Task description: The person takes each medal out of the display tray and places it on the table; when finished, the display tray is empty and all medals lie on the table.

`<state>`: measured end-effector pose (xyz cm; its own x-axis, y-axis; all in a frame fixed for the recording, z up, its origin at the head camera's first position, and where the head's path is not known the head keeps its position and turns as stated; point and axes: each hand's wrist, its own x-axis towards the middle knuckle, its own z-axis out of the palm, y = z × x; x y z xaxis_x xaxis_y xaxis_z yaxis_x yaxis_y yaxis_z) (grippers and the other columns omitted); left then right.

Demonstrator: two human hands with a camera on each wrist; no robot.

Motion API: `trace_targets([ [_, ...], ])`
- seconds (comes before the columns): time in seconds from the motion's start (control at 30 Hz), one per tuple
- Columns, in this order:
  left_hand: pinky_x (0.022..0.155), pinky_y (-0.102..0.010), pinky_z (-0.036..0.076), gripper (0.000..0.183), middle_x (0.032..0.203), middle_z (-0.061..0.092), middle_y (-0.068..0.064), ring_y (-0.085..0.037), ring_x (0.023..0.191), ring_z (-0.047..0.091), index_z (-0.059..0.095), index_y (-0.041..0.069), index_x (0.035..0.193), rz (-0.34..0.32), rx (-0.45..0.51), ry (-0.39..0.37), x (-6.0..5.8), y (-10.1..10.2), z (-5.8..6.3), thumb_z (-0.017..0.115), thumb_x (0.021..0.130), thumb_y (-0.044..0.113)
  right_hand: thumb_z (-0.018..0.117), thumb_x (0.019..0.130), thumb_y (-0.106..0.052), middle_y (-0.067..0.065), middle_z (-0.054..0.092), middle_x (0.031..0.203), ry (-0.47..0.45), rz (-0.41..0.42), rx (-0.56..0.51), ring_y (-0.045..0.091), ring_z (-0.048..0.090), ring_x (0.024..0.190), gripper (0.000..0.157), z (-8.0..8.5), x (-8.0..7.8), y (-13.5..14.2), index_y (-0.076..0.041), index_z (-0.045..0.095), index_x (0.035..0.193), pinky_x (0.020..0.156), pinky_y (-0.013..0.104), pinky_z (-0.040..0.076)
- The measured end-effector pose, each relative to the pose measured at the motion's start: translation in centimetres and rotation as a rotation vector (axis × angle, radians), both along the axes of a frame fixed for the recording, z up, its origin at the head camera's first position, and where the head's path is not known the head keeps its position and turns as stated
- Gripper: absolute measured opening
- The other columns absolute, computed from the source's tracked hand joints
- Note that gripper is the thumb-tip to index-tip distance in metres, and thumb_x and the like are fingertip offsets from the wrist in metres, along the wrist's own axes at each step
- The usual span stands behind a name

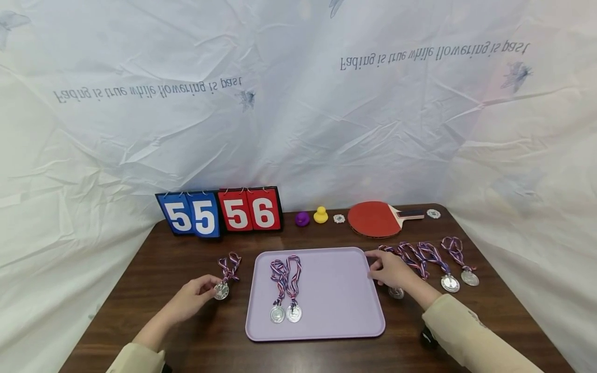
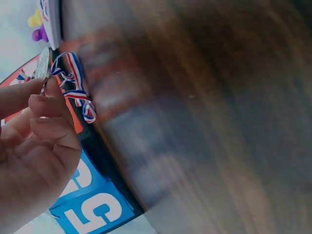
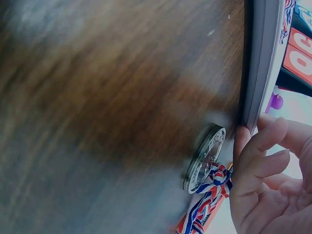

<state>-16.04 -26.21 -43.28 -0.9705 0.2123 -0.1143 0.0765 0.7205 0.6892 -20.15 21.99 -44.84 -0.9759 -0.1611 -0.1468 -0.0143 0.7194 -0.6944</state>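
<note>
In the head view, my left hand (image 1: 195,296) pinches the silver disc of a medal (image 1: 221,290) left of the tray. The medal's red, white and blue ribbon (image 2: 75,80) hangs beside the fingertips in the left wrist view. My right hand (image 1: 392,269) is at the right rim of a lilac tray (image 1: 336,290), its fingers bent about the edge near the far corner. Two medals, one (image 1: 277,314) beside another (image 1: 294,313), lie on the tray's left half with ribbons pointing away. Another medal (image 3: 204,158) is just beyond the right fingers, partly hidden by that hand in the head view.
More medals, including one (image 1: 450,283) and another (image 1: 470,277), lie right of the tray. Along the back stand a flip scoreboard (image 1: 219,212), a purple duck (image 1: 302,219), a yellow duck (image 1: 321,215), a red table tennis paddle (image 1: 375,219) and two small round chips (image 1: 339,218).
</note>
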Motion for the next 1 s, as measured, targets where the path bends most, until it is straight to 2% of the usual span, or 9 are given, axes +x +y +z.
trace_targets([
  [0.1, 0.060, -0.031, 0.040, 0.017, 0.081, 0.054, -0.003, -0.017, 0.072, 0.047, 0.061, 0.010, 0.102, -0.025, -0.008, -0.011, 0.1, -0.2, -0.4, 0.056, 0.087, 0.008, 0.067, 0.076, -0.005, 0.002, 0.058, 0.073, 0.006, 0.006, 0.001, 0.017, 0.054, 0.050, 0.053, 0.0, 0.0, 0.1, -0.004, 0.047, 0.126, 0.053, 0.030, 0.044],
  [0.27, 0.060, -0.029, 0.040, 0.016, 0.079, 0.054, -0.002, -0.017, 0.072, 0.047, 0.062, 0.009, 0.101, -0.075, -0.039, 0.016, 0.3, -0.3, -0.8, 0.057, 0.086, 0.010, 0.067, 0.077, -0.005, 0.002, 0.058, 0.073, 0.007, 0.000, 0.002, 0.017, 0.054, 0.050, 0.053, 0.0, -0.1, 0.1, -0.005, 0.047, 0.126, 0.054, 0.030, 0.044],
  [0.33, 0.059, -0.029, 0.039, 0.016, 0.077, 0.053, -0.002, -0.017, 0.070, 0.047, 0.062, 0.008, 0.100, -0.077, -0.046, 0.027, 0.4, -0.4, -0.9, 0.058, 0.085, 0.009, 0.067, 0.077, -0.005, 0.002, 0.058, 0.073, 0.010, 0.001, 0.004, 0.017, 0.054, 0.050, 0.053, 0.1, -0.1, 0.1, -0.004, 0.047, 0.126, 0.054, 0.030, 0.044],
  [0.53, 0.056, -0.029, 0.037, 0.017, 0.070, 0.051, 0.000, -0.015, 0.062, 0.045, 0.064, 0.010, 0.097, -0.016, -0.078, 0.037, 0.9, -0.4, -1.5, 0.061, 0.082, 0.005, 0.067, 0.077, -0.006, 0.002, 0.058, 0.073, 0.002, -0.015, 0.005, 0.017, 0.054, 0.050, 0.053, 0.0, 0.0, 0.0, -0.005, 0.048, 0.126, 0.052, 0.030, 0.043],
  [0.7, 0.057, -0.030, 0.037, 0.019, 0.071, 0.054, 0.001, -0.014, 0.063, 0.047, 0.063, 0.011, 0.098, 0.022, -0.105, 0.049, 1.1, -0.5, -1.8, 0.061, 0.081, 0.004, 0.067, 0.076, -0.005, 0.002, 0.057, 0.073, 0.010, -0.016, 0.008, 0.016, 0.053, 0.050, 0.053, 0.0, 0.1, -0.1, -0.005, 0.048, 0.126, 0.053, 0.030, 0.043],
  [1.0, 0.058, -0.031, 0.037, 0.025, 0.069, 0.056, 0.001, -0.013, 0.062, 0.048, 0.062, 0.010, 0.102, 0.112, -0.148, 0.079, 1.4, -0.4, -1.5, 0.064, 0.078, 0.005, 0.067, 0.077, -0.005, 0.002, 0.057, 0.073, -0.001, -0.015, 0.005, 0.016, 0.053, 0.050, 0.053, -0.1, 0.0, -0.1, -0.005, 0.048, 0.126, 0.050, 0.031, 0.043],
])
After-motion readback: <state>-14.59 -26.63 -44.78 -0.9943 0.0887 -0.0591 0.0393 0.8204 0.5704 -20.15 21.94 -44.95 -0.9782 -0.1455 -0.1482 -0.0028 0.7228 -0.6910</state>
